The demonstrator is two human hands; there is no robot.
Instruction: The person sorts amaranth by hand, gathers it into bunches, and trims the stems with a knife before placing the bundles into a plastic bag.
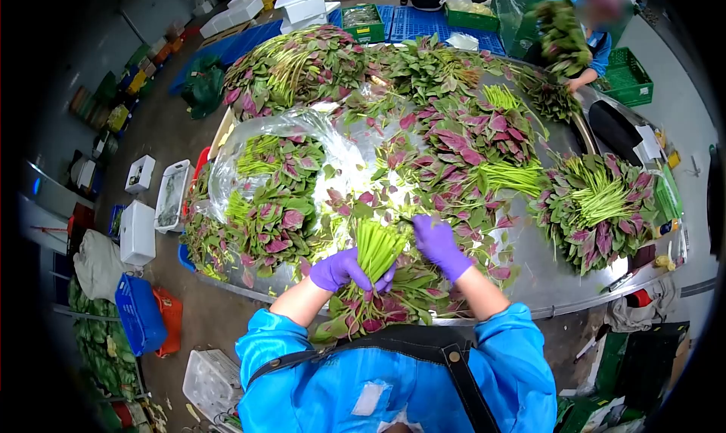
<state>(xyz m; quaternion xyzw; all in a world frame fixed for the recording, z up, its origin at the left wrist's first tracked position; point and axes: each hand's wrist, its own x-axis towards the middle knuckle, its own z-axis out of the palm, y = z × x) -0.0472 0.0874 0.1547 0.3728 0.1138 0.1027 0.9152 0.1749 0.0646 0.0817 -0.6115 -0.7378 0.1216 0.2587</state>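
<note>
My left hand (345,271), in a purple glove, is wrapped round a bunch of green stems (377,250) whose purple and green leaves hang toward my body. The stem ends point away from me. Just right of these ends is my right hand (436,245), also gloved in purple, with its fingers closed on a small dark thing that I cannot make out. Loose leaves and stem scraps lie around both hands on the metal table (541,282).
Leafy bunches (594,198) lie at the right, with more at the back. A clear plastic bag (227,168) surrounds bunches at the left. Another person's hand (581,80) is at the back right, by a green crate (626,77). Blue (141,316) and white (138,234) boxes stand on the floor, left.
</note>
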